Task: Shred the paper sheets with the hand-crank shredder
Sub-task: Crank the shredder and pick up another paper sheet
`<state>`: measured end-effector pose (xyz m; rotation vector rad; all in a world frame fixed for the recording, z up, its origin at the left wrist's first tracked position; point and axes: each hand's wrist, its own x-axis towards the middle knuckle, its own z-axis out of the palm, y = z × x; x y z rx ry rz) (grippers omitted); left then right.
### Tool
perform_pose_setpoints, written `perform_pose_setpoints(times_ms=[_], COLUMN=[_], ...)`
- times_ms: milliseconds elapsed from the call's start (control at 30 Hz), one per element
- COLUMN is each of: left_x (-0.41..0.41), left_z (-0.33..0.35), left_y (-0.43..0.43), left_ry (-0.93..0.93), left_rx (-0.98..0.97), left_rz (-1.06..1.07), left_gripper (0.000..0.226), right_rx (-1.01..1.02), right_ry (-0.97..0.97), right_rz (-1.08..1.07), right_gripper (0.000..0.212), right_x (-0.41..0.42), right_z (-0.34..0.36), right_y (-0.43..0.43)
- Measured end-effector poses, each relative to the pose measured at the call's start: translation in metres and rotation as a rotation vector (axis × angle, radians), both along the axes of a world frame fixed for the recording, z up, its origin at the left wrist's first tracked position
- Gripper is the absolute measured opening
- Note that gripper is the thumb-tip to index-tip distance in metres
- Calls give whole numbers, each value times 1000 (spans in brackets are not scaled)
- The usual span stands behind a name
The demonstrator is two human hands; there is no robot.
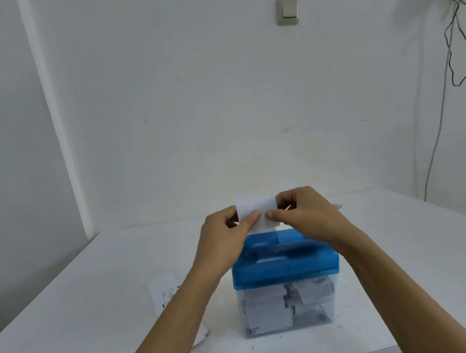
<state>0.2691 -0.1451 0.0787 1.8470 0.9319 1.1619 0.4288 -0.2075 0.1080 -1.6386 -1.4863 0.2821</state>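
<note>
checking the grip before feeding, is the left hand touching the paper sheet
Touching. The head view shows the left hand pinching the paper sheet, thumb pressed on its front face.

A bare, plain workroom or small office (hard to say which): white wall point(192, 109) behind the grip on the paper slip point(257, 205), a light switch point(287, 11) high above it, loose cables point(451, 20) hanging up and right, white table point(68, 303) below.

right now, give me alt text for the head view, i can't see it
The left hand and right hand pinch a small white paper sheet upright over a blue-topped clear plastic shredder on a white table. Its bin holds paper pieces; a printed white sheet lies to its left.
</note>
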Motion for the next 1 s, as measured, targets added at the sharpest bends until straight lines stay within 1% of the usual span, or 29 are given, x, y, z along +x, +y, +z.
perform_pose_setpoints(times_ms=[100,167,200,367,500,600,700,767,833,867,900,933,1000], left_x=[-5,-10,-12,-16,-18,-16,-14,-13,-13,-13,-12,-12,-12], left_z=[-6,-11,-14,-20,-16,-16,-17,-20,-23,-24,-25,-25,-26], left_y=[5,7,8,12,12,10,10,12,12,12,11,11,11], left_ry=[147,202,216,245,256,234,224,223,213,202,192,184,174], left_rx=[64,63,70,97,81,78,77,94,108,108,106,102,96], left_rz=[22,29,27,34,23,10,9,0,-6,-8,-9,-9,-8], left_gripper=[11,6,7,11,12,15,11,8,5,4,5,6,7], right_rx=[-22,-73,-86,-75,-56,-89,-123,-45,135,224,271,268,170], right_ry=[-39,-66,-86,-150,-140,-154,-180,-162,-120,-118,-144,-193,-315], right_rz=[-15,-8,-10,-52,-54,-44,-38,-63,-150,-199,-229,-222,-128], right_gripper=[16,17,17,18,19,20,23,16,13,16,24,36,56], right_x=[6,8,8,6,7,7,10,16,29,38,46,54,66], right_z=[-11,-19,-22,-29,-30,-27,-25,-23,-25,-29,-36,-44,-63], right_y=[4,5,6,7,4,4,1,-5,-11,-14,-18,-21,-27])
